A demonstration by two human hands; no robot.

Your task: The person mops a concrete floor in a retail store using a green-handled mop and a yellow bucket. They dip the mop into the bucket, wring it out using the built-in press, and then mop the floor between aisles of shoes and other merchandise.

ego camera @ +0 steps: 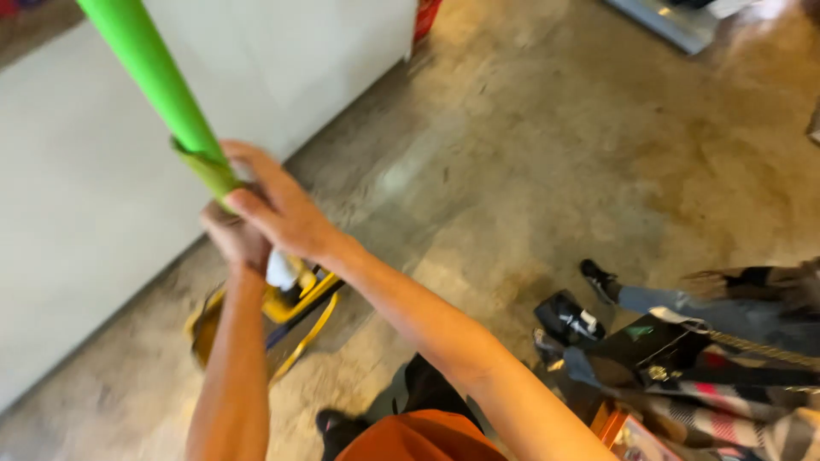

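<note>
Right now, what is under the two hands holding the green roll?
Under the hands gripping the green roll, a yellow device sits on the concrete floor; the forearms cover its middle.

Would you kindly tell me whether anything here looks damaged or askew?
The green tube looks frayed: at its lower end, above the right hand and left hand, a darker green flap peels outward like a loose wrapping. Nothing looks spilled on the concrete floor.

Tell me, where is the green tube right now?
In the head view, upper left: the green tube slants up past the white wall, its lower end gripped by both hands.
</note>
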